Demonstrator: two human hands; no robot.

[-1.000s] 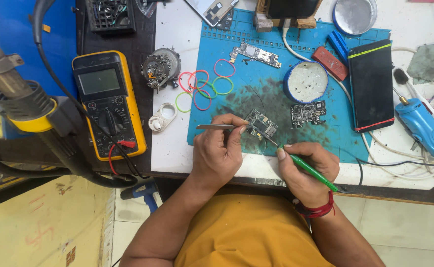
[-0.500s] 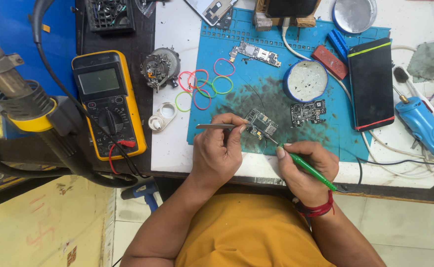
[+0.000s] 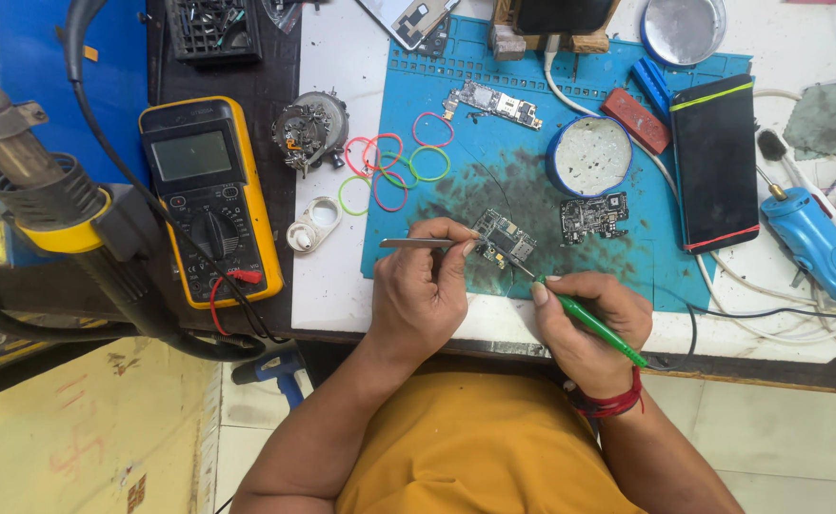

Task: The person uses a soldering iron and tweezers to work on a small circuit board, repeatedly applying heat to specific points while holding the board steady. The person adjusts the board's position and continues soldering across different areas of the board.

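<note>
A small phone circuit board (image 3: 506,238) lies on the stained blue work mat (image 3: 532,143) near the table's front edge. My left hand (image 3: 425,286) pinches metal tweezers (image 3: 418,244) whose tips reach the board's left side. My right hand (image 3: 589,319) grips a thin green-handled tool (image 3: 594,326) like a pen, its metal tip touching the board's lower right edge. A second circuit board (image 3: 591,217) rests just to the right, untouched.
A yellow multimeter (image 3: 210,195) with red and black leads sits at left, beside a hot-air gun (image 3: 51,200). Coloured rubber bands (image 3: 389,162), a round tin (image 3: 591,157), a black phone (image 3: 718,162), a blue tool (image 3: 818,243) and white cables surround the mat.
</note>
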